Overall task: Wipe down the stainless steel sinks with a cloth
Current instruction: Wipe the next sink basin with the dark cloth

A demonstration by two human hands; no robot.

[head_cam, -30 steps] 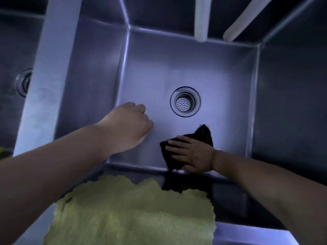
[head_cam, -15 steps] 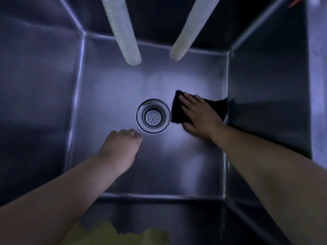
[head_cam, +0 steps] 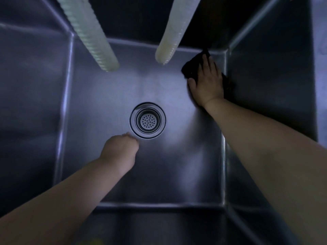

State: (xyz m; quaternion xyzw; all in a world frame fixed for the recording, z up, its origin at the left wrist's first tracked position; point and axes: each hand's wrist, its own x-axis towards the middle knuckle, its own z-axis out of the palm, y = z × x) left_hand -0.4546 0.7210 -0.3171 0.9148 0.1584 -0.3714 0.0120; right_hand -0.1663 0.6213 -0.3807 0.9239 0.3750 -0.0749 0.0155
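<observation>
Left forearm (head_cam: 58, 197): bare, enters from the lower left and slants up toward the drain (head_cam: 147, 120).
Left hand (head_cam: 120, 151): just below and left of the drain, knuckles up, fingers curled under, holding nothing.
Right forearm (head_cam: 261, 156): bare, enters from the lower right and passes to the right of the drain.
Right hand (head_cam: 207, 82): above and right of the drain, well apart from it, palm down, fingers (head_cam: 206, 61) straight and pointing away, pressing flat on a dark cloth (head_cam: 190, 67).

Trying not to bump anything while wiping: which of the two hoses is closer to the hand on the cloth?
The smoother cream hose, on the right; the right hand presses the black cloth beside its end. The ribbed hose hangs farther left.
</observation>
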